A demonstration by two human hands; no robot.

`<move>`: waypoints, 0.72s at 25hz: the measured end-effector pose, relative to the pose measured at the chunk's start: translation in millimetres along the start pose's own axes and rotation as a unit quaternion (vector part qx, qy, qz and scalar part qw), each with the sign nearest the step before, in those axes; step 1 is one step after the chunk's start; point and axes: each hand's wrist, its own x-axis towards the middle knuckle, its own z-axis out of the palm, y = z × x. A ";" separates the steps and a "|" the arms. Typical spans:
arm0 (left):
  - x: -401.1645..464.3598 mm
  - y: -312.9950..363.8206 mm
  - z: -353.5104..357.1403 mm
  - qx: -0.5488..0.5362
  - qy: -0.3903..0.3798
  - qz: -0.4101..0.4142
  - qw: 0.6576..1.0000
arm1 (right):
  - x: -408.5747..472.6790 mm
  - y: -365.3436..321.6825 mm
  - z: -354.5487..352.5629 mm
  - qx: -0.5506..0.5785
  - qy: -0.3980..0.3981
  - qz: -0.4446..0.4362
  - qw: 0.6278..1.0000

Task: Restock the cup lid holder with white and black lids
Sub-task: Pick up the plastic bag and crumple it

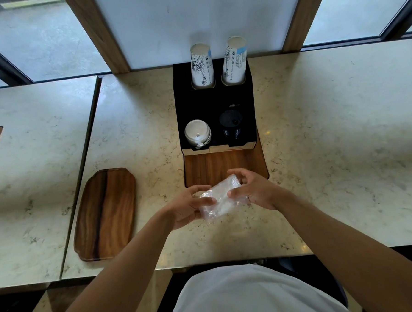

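Observation:
A black lid holder [198, 103] stands at the back of the marble counter. A stack of white lids [197, 132] fills its front left slot and a stack of black lids [231, 124] sits in the front right slot. In front of the holder, both hands grip a crumpled clear plastic bag [220, 198]. My left hand [188, 208] holds the bag's left end and my right hand [254, 191] holds its right end. What the bag contains is not visible.
Two stacks of printed paper cups [201, 65] [234, 60] rise from the holder's rear slots. A wooden base [224, 165] juts out in front of the holder. A wooden tray [106, 213] lies to the left. A seam [81, 169] separates a second counter on the left.

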 end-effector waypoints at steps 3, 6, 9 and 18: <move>-0.2 -2.2 2.2 0.031 -0.009 0.015 0.999 | 0.7 0.3 0.3 -0.020 -0.004 -0.022 1.000; 0.2 -3.1 2.5 0.058 0.005 0.030 0.998 | 2.2 2.1 -0.1 -0.049 0.007 -0.039 0.998; 0.9 -4.0 3.8 0.081 0.022 0.042 0.996 | 3.6 4.0 0.0 -0.074 0.025 -0.051 0.996; 1.8 -10.8 12.9 0.130 0.053 0.079 0.987 | 4.6 9.7 1.1 -0.109 0.058 -0.070 0.990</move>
